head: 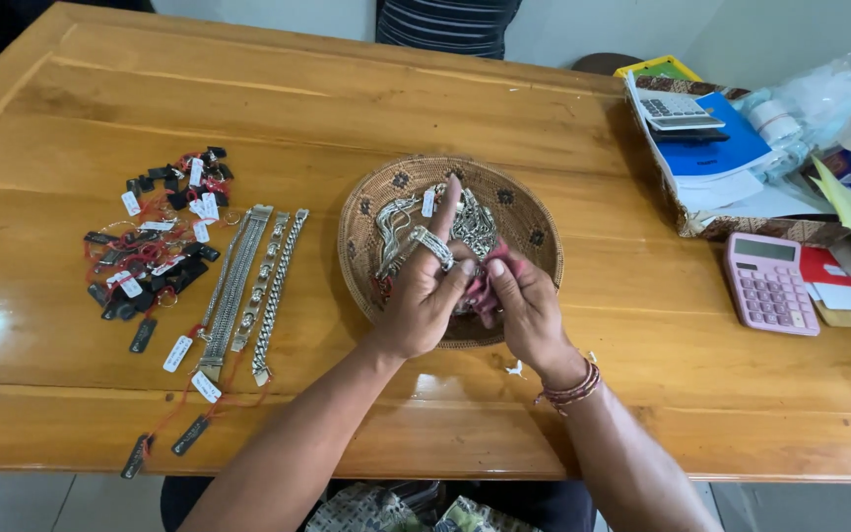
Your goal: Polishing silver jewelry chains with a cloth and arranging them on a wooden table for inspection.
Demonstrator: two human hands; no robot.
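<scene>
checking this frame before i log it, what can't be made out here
Head view:
- Red item: mostly hidden by the right hand and left hand.
- Basket contents: partly covered by both hands.
- Tags: print too small.
- Person across the table: cut off by the top edge.

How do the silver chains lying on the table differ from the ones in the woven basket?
The chains on the table lie straight, side by side, untouched; the chains in the basket sit heaped and tangled, with both hands above them. The table ones trail tags on red strings. Both sets are silver-coloured.
</scene>
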